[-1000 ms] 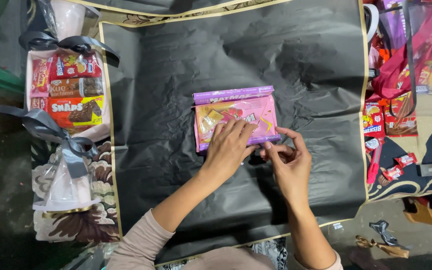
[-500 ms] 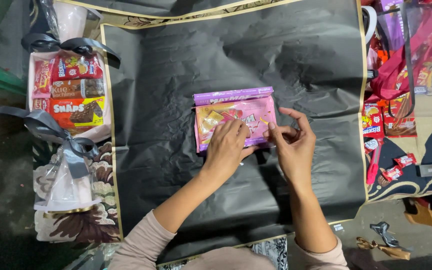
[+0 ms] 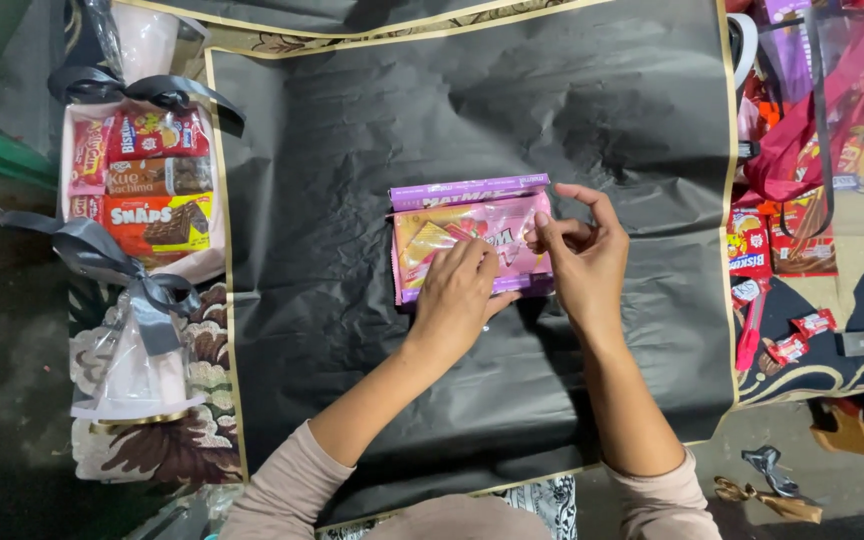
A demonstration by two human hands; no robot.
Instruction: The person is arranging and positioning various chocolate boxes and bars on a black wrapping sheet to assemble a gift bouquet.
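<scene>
A left hand presses flat on a pink and purple snack packet lying on black wrapping paper. Just beside it, the right hand pinches the packet's right edge.

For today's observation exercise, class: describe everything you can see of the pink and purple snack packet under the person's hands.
The snack packet is a flat, glossy plastic pouch, pink with a purple strip along its top edge and a yellow and red picture on its left half. It lies flat, slightly tilted, near the middle of the crinkled black wrapping sheet. The left hand rests palm down on its lower middle part; the right hand touches its right end with the fingertips. It looks sealed.
</scene>
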